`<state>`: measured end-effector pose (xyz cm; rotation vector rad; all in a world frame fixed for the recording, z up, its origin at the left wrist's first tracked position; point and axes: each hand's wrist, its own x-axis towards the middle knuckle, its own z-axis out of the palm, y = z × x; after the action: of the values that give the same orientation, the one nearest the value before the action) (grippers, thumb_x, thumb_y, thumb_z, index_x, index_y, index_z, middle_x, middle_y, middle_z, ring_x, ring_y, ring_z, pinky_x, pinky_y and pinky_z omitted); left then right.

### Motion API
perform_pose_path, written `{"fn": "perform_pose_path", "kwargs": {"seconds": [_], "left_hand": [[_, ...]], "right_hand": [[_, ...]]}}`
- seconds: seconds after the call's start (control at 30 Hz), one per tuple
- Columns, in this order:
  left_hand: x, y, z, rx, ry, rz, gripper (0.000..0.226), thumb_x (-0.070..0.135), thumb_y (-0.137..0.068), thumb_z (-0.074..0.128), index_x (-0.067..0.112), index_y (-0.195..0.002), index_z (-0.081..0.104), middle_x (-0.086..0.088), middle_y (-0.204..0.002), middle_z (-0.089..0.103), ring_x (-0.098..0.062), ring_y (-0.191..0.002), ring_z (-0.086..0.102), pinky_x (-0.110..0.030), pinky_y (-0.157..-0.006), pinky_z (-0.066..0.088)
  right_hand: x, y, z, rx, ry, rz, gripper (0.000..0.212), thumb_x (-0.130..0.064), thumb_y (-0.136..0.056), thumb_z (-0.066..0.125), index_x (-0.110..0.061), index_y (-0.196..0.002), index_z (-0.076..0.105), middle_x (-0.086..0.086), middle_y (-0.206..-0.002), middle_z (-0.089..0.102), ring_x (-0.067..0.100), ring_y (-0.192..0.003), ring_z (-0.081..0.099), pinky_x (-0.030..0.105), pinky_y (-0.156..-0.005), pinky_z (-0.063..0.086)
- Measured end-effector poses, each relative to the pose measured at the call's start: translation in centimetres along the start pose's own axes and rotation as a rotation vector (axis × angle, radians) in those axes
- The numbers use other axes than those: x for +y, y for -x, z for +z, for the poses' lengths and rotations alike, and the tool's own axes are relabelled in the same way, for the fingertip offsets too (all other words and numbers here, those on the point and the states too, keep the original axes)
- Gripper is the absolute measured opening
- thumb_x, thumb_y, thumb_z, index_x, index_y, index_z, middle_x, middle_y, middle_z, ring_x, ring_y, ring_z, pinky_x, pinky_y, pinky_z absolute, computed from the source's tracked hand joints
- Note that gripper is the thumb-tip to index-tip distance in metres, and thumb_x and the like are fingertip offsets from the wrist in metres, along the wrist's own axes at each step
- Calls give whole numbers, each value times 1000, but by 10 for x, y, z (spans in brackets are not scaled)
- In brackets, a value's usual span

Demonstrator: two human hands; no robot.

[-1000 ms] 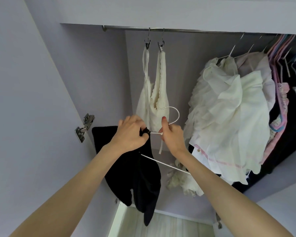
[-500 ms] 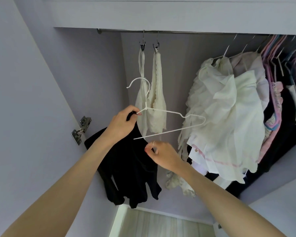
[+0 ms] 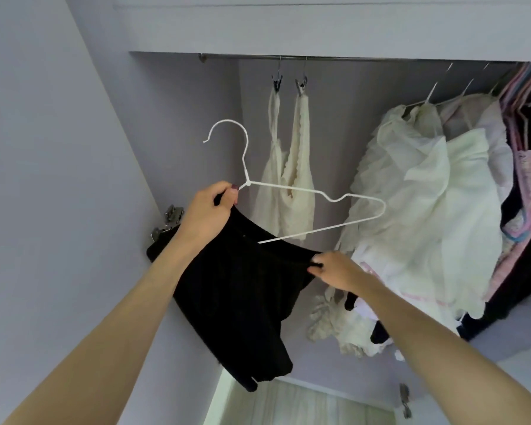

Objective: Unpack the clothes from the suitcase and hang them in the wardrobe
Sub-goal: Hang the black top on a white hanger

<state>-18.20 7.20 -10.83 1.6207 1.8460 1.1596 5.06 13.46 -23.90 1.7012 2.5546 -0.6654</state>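
A black garment (image 3: 242, 305) hangs in front of the open wardrobe, its left part over a white wire hanger (image 3: 288, 191). My left hand (image 3: 207, 214) grips the hanger near its neck together with the black cloth. The hook points up and left, below the rail (image 3: 350, 58). Lower right, my right hand (image 3: 334, 269) pinches the garment's upper edge and holds it stretched. The hanger's right shoulder and bottom wire are bare.
Two cream pieces (image 3: 288, 185) hang from clip hooks at the rail's left. A bunch of white clothes (image 3: 436, 216) and pink hangers (image 3: 524, 96) fill the right side. A door hinge (image 3: 169, 219) sits on the left wall. Pale floor (image 3: 288, 406) shows below.
My left hand lifted the hanger and turned it upright, hook up. My right hand left the hanger, took the garment's edge and pulled it out to the right.
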Motion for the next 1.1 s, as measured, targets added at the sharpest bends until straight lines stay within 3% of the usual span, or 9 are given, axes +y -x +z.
{"fn": "perform_pose_path", "kwargs": {"seconds": [0.17, 0.23, 0.3, 0.47, 0.63, 0.8, 0.93, 1.0, 1.1], "left_hand": [[-5, 1, 3, -7, -144, -15, 32, 29, -97, 42, 27, -66, 48, 1, -62, 47, -14, -56, 41, -27, -55, 32], [-4, 0, 8, -25, -234, -7, 33, 29, -98, 41, 28, -65, 47, 3, -60, 47, -15, -56, 42, -28, -60, 34], [-3, 0, 15, -35, -291, -1, 32, 28, -98, 41, 28, -66, 47, 5, -57, 45, -17, -58, 42, -33, -72, 36], [-7, -1, 24, -56, -384, 4, 34, 26, -98, 40, 29, -65, 44, 8, -58, 46, -23, -71, 48, -36, -87, 34], [-6, 2, 36, -20, -367, 52, 23, 24, -97, 40, 24, -78, 52, 10, -60, 45, -21, -71, 46, -33, -82, 28], [-2, 4, 42, -64, -377, 69, 24, 26, -97, 41, 25, -76, 52, 11, -65, 50, -19, -72, 47, -33, -83, 28], [-4, 4, 33, -69, -321, 28, 29, 26, -97, 43, 28, -69, 49, 9, -55, 43, -13, -58, 42, -34, -85, 33], [-6, 5, 28, -73, -281, 17, 31, 25, -96, 44, 29, -66, 48, 6, -55, 43, -11, -55, 41, -33, -82, 33], [-5, 7, 25, -78, -213, 56, 33, 24, -95, 46, 30, -62, 49, 4, -57, 45, -13, -54, 40, -29, -74, 30]], "right_hand": [[57, 30, -35, 178, -303, 153, 18, -19, -85, 68, -6, -97, 73, 8, -87, 69, 18, -82, 63, 9, -64, 40], [65, 38, -47, 197, -354, 177, 15, -17, -83, 70, -8, -94, 73, 6, -88, 69, 17, -83, 62, 12, -68, 41], [66, 41, -59, 222, -295, 149, 15, -17, -83, 70, -8, -94, 74, 5, -86, 70, 17, -85, 62, 17, -74, 42], [63, 44, -77, 243, -86, 67, 19, -20, -86, 66, -3, -91, 73, -3, -70, 61, 17, -75, 56, 7, -62, 38], [22, 46, -86, 242, 172, -180, 23, -26, -89, 61, -11, -103, 72, 6, -97, 67, 22, -99, 56, 26, -85, 42], [-15, 41, -85, 308, 328, -371, 25, -25, -90, 58, -13, -110, 66, 3, -105, 60, 16, -103, 50, 13, -72, 23], [-11, 40, -74, 312, 4, -340, 33, -15, -84, 67, -10, -111, 49, 0, -122, 42, 13, -88, 47, 21, -78, 37], [-2, 40, -74, 325, -52, -276, 48, -15, -84, 67, -11, -127, 44, -1, -134, 36, 12, -100, 46, 22, -91, 39], [7, 35, -72, 248, 72, -165, 38, -26, -90, 60, -15, -126, 53, 3, -121, 57, 18, -108, 52, 29, -94, 42]]}}
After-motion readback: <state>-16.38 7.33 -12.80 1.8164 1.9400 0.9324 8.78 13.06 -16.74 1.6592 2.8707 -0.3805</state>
